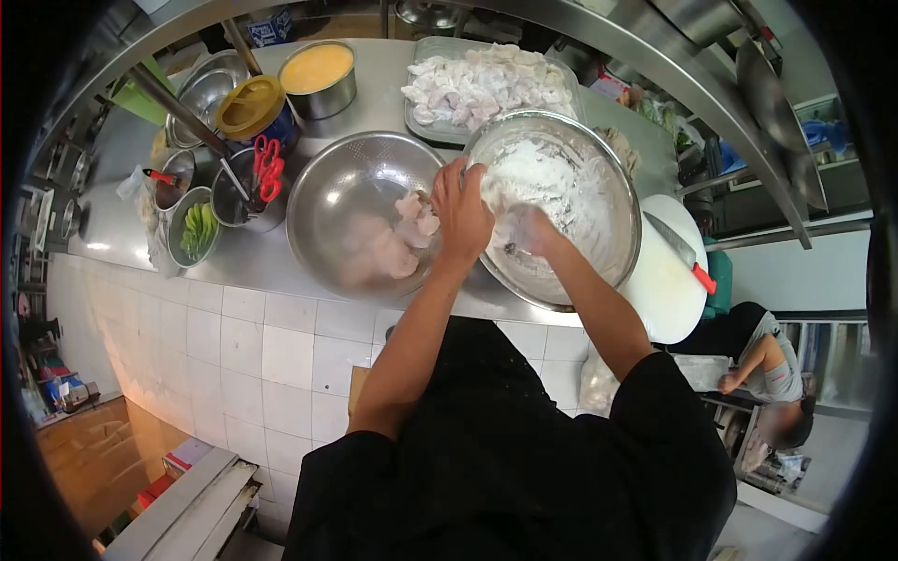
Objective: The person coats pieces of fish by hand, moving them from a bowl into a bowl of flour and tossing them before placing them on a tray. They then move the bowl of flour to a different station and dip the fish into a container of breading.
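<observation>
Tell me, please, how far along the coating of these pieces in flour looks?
Done: a tray of white coated pieces sits behind the bowls. In hand: the right hand is in the flour bowl; the left hand rests at its rim. Left: several raw pieces lie in the steel bowl.

No text, label, brand or number can be read anywhere in this view. The blue packet [271, 26] at the far left edge of the counter carries print, but it is too small and blurred to make out.
</observation>
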{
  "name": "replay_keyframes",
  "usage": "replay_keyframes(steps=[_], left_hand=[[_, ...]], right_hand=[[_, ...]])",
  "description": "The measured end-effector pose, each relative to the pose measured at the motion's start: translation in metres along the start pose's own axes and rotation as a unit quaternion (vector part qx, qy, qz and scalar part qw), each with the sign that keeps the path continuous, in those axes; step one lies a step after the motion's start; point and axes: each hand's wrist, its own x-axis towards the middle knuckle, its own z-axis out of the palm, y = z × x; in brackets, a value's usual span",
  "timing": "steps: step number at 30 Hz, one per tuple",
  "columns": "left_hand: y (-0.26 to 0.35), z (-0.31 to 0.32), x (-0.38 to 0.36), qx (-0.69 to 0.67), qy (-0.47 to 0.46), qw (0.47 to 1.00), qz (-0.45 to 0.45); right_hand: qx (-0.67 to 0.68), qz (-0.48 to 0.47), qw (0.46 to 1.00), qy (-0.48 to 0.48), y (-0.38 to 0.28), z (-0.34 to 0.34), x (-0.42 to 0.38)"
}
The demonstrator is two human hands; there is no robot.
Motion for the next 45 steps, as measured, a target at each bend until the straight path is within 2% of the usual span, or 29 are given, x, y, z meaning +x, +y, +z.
replay_keyframes(steps=[1, 3, 5, 7, 9, 11, 13, 15, 18, 19, 21, 22, 25, 26, 28, 29, 30, 31, 32, 33, 35, 36, 37, 39, 40, 41, 43, 44, 45], left_hand=[[0.001, -0.001, -0.001, 0.014, -0.005, 0.999, -0.029], [-0.001, 0.000, 0.001, 0.011, 0.000, 0.999, -0.030], [-0.002, 0.000, -0.004, 0.008, -0.004, 0.999, -0.039], [0.002, -0.003, -0.001, -0.001, 0.014, 0.999, -0.039], [0.002, 0.004, -0.008, 0.003, 0.017, 0.998, -0.057], [0.000, 0.007, -0.006, -0.036, -0.014, 0.992, -0.118], [-0.001, 0.006, -0.009, -0.038, -0.009, 0.994, -0.105], [0.000, 0.003, -0.009, -0.025, -0.012, 0.992, -0.126], [-0.002, 0.001, -0.009, -0.029, 0.013, 0.992, -0.125], [-0.005, 0.004, -0.010, -0.033, 0.012, 0.991, -0.128], [-0.009, 0.009, -0.012, -0.033, 0.015, 0.994, -0.099], [-0.008, 0.008, -0.016, -0.031, 0.015, 0.995, -0.095], [0.002, 0.010, -0.014, -0.015, 0.005, 0.992, -0.121], [0.001, 0.008, -0.014, -0.014, 0.003, 0.992, -0.121], [-0.002, 0.004, -0.016, -0.010, 0.004, 0.992, -0.124], [-0.002, 0.004, -0.014, -0.009, 0.008, 0.992, -0.124], [-0.001, 0.008, -0.015, -0.011, 0.011, 0.992, -0.126], [0.001, 0.009, -0.018, -0.016, 0.011, 0.992, -0.127], [0.000, 0.010, -0.017, -0.024, 0.012, 0.990, -0.137], [-0.001, 0.009, -0.016, -0.029, 0.014, 0.989, -0.147], [0.001, 0.007, -0.014, -0.030, 0.020, 0.988, -0.150], [0.002, 0.007, -0.014, -0.032, 0.018, 0.988, -0.150], [0.003, 0.006, -0.016, -0.032, 0.017, 0.988, -0.150], [0.002, 0.005, -0.014, -0.036, 0.022, 0.990, -0.138], [0.002, 0.006, -0.014, -0.034, 0.022, 0.990, -0.136], [0.002, 0.006, -0.015, -0.035, 0.028, 0.990, -0.133], [0.002, 0.007, -0.015, -0.033, 0.038, 0.990, -0.135], [0.001, 0.008, -0.015, -0.029, 0.039, 0.990, -0.129], [0.000, 0.008, -0.014, -0.025, 0.039, 0.991, -0.123]], right_hand=[[0.073, -0.068, 0.994, -0.053, -0.010, -0.002, 0.010], [0.080, -0.080, 0.994, 0.004, -0.041, -0.021, 0.018], [-0.038, -0.076, 0.992, 0.088, -0.072, -0.048, 0.022], [-0.207, -0.073, 0.938, 0.269, -0.078, -0.088, 0.064], [-0.136, -0.095, 0.961, 0.222, -0.054, -0.175, 0.150], [-0.397, -0.129, 0.861, 0.290, -0.068, -0.066, 0.123], [-0.568, -0.212, 0.753, 0.256, -0.026, -0.077, 0.192], [-0.753, -0.242, 0.596, 0.139, -0.037, 0.037, 0.072], [-0.804, -0.318, 0.493, 0.096, -0.006, 0.048, 0.003], [-0.806, -0.313, 0.492, 0.096, -0.008, 0.037, 0.008], [-0.824, -0.346, 0.448, 0.026, -0.025, 0.006, 0.033], [-0.710, -0.373, 0.596, 0.030, -0.033, -0.004, 0.048], [-0.679, -0.434, 0.592, -0.004, -0.059, -0.009, 0.063], [-0.682, -0.333, 0.651, 0.008, -0.085, 0.013, 0.029], [-0.507, -0.244, 0.825, 0.054, -0.092, 0.000, 0.026], [-0.471, -0.221, 0.850, 0.087, -0.090, -0.020, 0.033], [-0.341, -0.137, 0.924, 0.109, -0.082, -0.037, 0.030], [-0.202, -0.049, 0.970, 0.126, -0.070, -0.048, 0.022], [-0.439, -0.070, 0.882, 0.157, -0.058, -0.046, 0.009], [-0.648, -0.088, 0.736, 0.176, -0.044, -0.041, 0.001], [-0.507, -0.130, 0.813, 0.255, 0.006, -0.049, 0.024], [-0.195, -0.111, 0.950, 0.216, -0.022, 0.014, -0.013], [-0.194, -0.110, 0.950, 0.217, -0.024, 0.006, -0.001], [0.057, -0.118, 0.990, 0.060, -0.037, -0.015, 0.037], [0.128, -0.153, 0.975, 0.094, -0.059, 0.013, 0.018], [0.152, -0.199, 0.967, -0.046, -0.051, -0.038, 0.054], [-0.102, -0.199, 0.962, 0.160, -0.064, -0.010, 0.040], [-0.298, -0.212, 0.916, 0.164, -0.042, -0.020, 0.069], [-0.481, -0.218, 0.833, 0.163, -0.018, -0.033, 0.100]])
